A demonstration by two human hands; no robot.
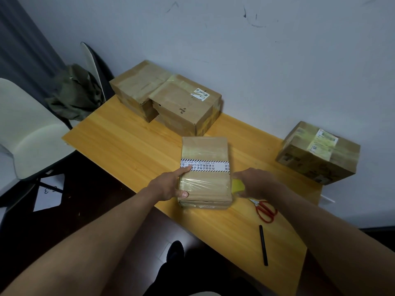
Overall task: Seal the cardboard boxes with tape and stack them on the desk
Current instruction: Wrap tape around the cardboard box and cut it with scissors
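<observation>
A person stands at a light wooden desk (132, 144) set against a pale wall, working on a flat cardboard box (205, 171) that lies near the desk's front edge. A white band printed with black characters and hazard stripes crosses the box's middle, and clear tape shines over its near half. The left hand (171, 184) grips the box's left edge, forefinger stretched along the top and thumb curled against the near corner. The right hand (254, 182) sits at the box's right side, fingers curled round a yellow tape roll (237, 185) of which only a wedge shows; a film of tape runs from it onto the box.

Two larger sealed boxes stand touching at the desk's far left corner: the rear box (136, 82) against the wall, the front box (188, 103) bearing a torn shipping label. A fourth box (318, 154), wrapped in yellowish tape and labels, stands well apart at the right end. Red-handled scissors (265, 210) lie just right of the flat box, partly under the right forearm, with a black pen (263, 245) nearer the front edge. White chairs (32, 133) stand to the left, a green garment (74, 92) draped over the farther one.
</observation>
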